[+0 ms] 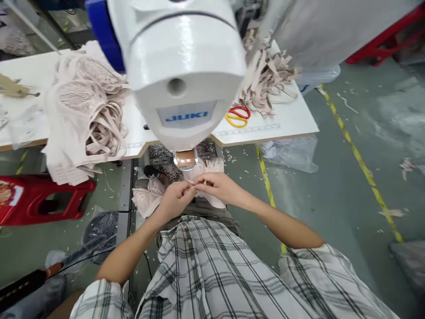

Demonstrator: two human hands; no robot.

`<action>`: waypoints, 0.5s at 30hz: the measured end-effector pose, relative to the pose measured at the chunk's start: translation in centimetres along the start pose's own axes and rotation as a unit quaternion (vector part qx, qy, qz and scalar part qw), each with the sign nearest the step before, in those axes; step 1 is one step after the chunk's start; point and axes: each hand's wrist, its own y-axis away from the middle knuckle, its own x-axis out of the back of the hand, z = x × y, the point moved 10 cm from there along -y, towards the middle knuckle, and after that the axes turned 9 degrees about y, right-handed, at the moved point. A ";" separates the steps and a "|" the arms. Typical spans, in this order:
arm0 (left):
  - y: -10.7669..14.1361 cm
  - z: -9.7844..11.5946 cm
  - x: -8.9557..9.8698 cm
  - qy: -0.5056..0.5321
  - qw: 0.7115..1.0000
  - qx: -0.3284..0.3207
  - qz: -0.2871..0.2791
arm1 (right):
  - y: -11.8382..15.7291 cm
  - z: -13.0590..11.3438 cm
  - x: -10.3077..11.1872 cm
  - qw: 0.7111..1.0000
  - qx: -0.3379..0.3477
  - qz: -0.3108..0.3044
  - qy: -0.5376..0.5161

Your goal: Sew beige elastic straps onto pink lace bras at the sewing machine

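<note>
Just below the head of a white JUKI sewing machine (186,66), my two hands meet fingertip to fingertip. My left hand (177,197) is closed in a pinch on the edge of a pale pink lace garment (212,166). From the right, my right hand (215,186) pinches the same garment beside it. The exact bit of fabric between the fingertips is too small to tell. Another pale lace piece with a cup (148,199) lies to the left of my left hand.
A pile of pale garments (79,106) overhangs the table's (285,126) left front edge. Fabric straps (265,79) and red-and-yellow-handled scissors (237,117) lie on the right. A red stool (66,201) stands at left; part of another person (46,297) shows at lower left.
</note>
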 end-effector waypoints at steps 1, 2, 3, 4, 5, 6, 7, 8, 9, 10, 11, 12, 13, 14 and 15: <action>-0.2 -0.1 -0.4 -0.016 1.000 -0.003 -0.020 | 0.1 0.0 -0.1 1.000 0.008 -0.016 0.025; -0.3 -0.4 -0.5 -0.029 0.999 -0.003 -0.033 | 0.1 0.3 -0.3 0.998 0.014 -0.031 0.048; -0.4 -0.9 -0.4 -0.032 0.999 0.000 -0.029 | 0.0 0.8 -0.5 0.997 0.016 -0.040 0.068; -0.5 -1.6 0.1 -0.016 1.000 0.006 -0.010 | -0.3 1.6 -0.5 0.996 0.009 -0.036 0.079; -0.5 -2.4 0.8 0.018 1.000 0.016 0.021 | -0.7 2.7 -0.2 0.997 -0.006 -0.010 0.074; -0.3 -3.3 1.4 0.059 0.996 0.025 0.055 | -1.2 3.9 0.3 0.998 -0.031 0.035 0.046; 0.0 -4.3 1.7 0.106 0.991 0.033 0.079 | -1.4 5.2 0.8 0.994 -0.061 0.093 -0.005; 0.2 -5.2 1.3 0.149 0.985 0.041 0.077 | -1.4 6.4 1.1 0.982 -0.093 0.151 -0.069; 0.3 -5.9 0.3 0.183 0.981 0.049 0.051 | -1.3 7.4 1.0 0.964 -0.118 0.201 -0.129; 0.4 -6.5 -1.1 0.210 0.976 0.058 0.010 | -1.0 7.7 0.6 0.947 -0.130 0.238 -0.172; 0.5 -7.0 -2.4 0.233 0.970 0.064 -0.031 | -0.7 7.6 0.2 0.937 -0.132 0.262 -0.190; 0.6 -7.4 -3.4 0.263 0.960 0.069 -0.059 | -0.5 6.9 -0.3 0.935 -0.126 0.276 -0.186; 0.6 -7.7 -4.1 0.297 0.950 0.073 -0.071 | -0.2 5.8 -0.6 0.937 -0.114 0.285 -0.167; 0.5 -7.9 -4.3 0.328 0.940 0.073 -0.062 | 0.1 4.7 -0.9 0.941 -0.099 0.290 -0.144; 0.3 -8.1 -4.3 0.356 0.931 0.072 -0.039 | 0.4 3.7 -1.2 0.944 -0.087 0.294 -0.124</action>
